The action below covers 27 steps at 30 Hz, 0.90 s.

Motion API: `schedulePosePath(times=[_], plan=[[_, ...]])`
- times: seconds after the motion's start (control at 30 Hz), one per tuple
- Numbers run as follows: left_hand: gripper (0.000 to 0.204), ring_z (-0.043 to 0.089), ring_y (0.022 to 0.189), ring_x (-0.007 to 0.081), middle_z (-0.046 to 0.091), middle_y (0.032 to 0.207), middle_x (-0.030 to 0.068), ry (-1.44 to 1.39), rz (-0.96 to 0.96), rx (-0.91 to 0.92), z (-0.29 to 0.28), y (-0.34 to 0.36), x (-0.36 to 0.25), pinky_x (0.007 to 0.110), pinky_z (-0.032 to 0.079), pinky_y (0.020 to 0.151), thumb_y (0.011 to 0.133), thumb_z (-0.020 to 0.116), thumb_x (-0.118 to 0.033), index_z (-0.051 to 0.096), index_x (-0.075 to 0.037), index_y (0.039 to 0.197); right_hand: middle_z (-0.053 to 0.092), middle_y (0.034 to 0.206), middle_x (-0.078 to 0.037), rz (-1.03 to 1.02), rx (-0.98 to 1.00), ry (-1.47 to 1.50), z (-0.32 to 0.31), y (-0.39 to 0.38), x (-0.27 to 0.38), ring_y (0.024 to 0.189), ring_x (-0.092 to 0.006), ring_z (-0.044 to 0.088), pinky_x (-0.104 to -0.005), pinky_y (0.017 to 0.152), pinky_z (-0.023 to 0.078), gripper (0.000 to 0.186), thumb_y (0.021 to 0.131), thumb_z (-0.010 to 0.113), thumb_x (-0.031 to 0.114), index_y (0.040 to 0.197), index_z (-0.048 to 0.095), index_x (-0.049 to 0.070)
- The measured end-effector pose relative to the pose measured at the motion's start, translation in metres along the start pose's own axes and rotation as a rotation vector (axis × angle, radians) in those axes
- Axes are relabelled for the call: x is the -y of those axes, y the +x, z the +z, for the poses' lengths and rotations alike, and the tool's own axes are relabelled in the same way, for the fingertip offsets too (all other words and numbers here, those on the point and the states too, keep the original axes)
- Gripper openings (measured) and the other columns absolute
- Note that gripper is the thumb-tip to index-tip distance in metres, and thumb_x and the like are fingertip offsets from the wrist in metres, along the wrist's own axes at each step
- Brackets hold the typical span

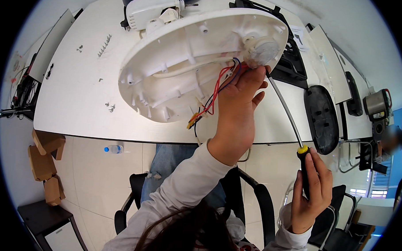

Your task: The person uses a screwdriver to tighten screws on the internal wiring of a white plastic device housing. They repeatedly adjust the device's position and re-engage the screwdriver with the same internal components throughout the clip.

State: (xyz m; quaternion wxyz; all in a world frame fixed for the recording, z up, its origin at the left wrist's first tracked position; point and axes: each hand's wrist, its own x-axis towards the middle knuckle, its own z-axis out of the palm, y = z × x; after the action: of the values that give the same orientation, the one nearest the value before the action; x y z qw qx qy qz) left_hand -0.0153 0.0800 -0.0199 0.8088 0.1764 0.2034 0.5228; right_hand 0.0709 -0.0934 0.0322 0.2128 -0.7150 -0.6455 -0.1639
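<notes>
In the head view, a white oval shell (177,56) sits tilted over the middle of the tabletop (69,101). The left hand (239,96) curls its fingers by the shell's round clear part (264,50) and the red wires (217,88); what they pinch, I cannot tell. Past the near edge, the right hand (313,187) grips a screwdriver (302,150), its tip near the left fingers.

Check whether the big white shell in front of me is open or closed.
Open. The white shell shows its hollow inside, with posts and red wires in plain view and no cover over them.
</notes>
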Motion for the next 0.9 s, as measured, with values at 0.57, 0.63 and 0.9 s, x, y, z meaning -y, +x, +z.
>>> schedulePosePath(times=[0.57, 0.63, 0.9], plan=[[0.013, 0.05, 0.079, 0.0042, 0.062, 0.098, -0.0081, 0.092, -0.067, -0.038, -0.006, 0.0, -0.012, 0.026, 0.038, 0.074, 0.082, 0.067, -0.021, 0.061, -0.019, 0.093, 0.062, 0.109, -0.007, 0.155, -0.095, 0.152, -0.022, -0.054, -0.031, 0.076, -0.0211, 0.058, -0.0288, 0.066, 0.048, 0.042, 0.07, 0.064, -0.004, 0.111, 0.064, 0.008], [0.011, 0.051, 0.08, 0.0046, 0.063, 0.102, -0.007, 0.044, -0.135, -0.037, -0.003, 0.0, -0.016, 0.028, 0.039, 0.075, 0.083, 0.066, -0.018, 0.061, -0.018, 0.093, 0.063, 0.109, -0.005, 0.163, -0.101, 0.149, -0.027, -0.064, -0.036, 0.074, -0.0198, 0.058, -0.0279, 0.065, 0.049, 0.041, 0.071, 0.064, -0.002, 0.11, 0.064, 0.009], [0.016, 0.053, 0.08, 0.0051, 0.062, 0.097, -0.0092, -0.008, -0.365, 0.027, 0.012, -0.006, -0.009, 0.031, 0.04, 0.078, 0.086, 0.062, -0.016, 0.061, -0.014, 0.102, 0.063, 0.108, -0.003, 0.238, -0.134, 0.13, -0.042, -0.093, -0.041, 0.074, -0.0186, 0.058, -0.027, 0.065, 0.049, 0.04, 0.072, 0.065, -0.001, 0.11, 0.064, 0.011]])
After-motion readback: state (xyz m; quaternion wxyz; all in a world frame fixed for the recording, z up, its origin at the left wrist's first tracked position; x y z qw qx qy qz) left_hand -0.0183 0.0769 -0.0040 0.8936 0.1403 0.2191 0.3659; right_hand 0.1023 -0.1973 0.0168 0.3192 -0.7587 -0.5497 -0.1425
